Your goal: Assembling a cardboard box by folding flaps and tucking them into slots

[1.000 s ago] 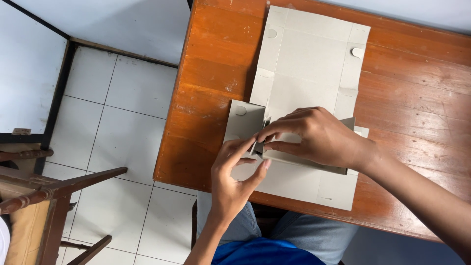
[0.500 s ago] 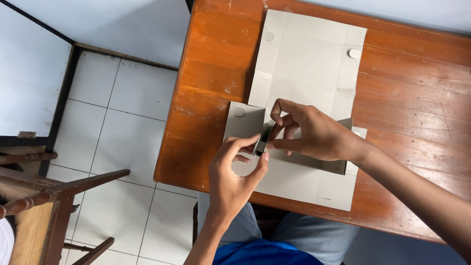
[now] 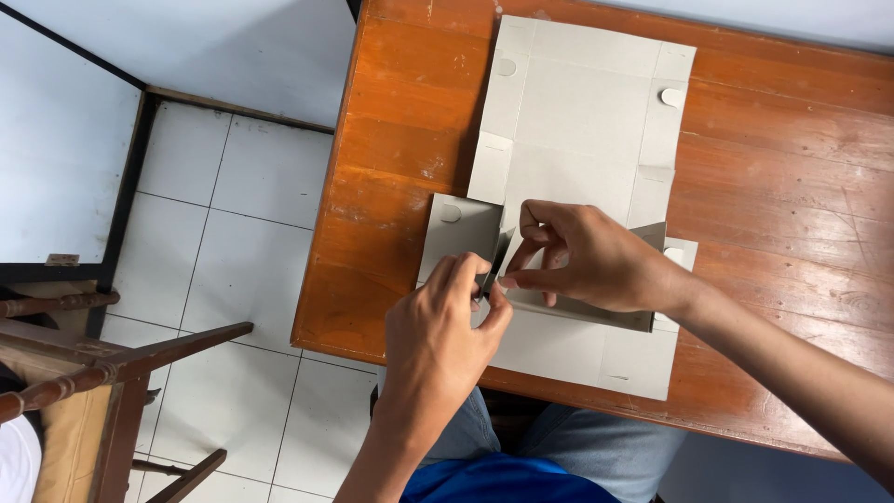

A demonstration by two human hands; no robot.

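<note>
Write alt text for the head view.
Two bare hands, the left hand and right hand, pinch a flap of a flat grey cardboard box blank lying on a wooden table, white floor tiles beside it.

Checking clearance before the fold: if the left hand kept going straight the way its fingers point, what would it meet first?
The left hand points up-right; it would probably first meet the right hand fingertips pinching the grey cardboard flap, though depth is unclear.

Both hands point(image 3: 507, 279) pinching grey cardboard box blank point(image 3: 577, 121), wooden table point(image 3: 391, 140)
</note>
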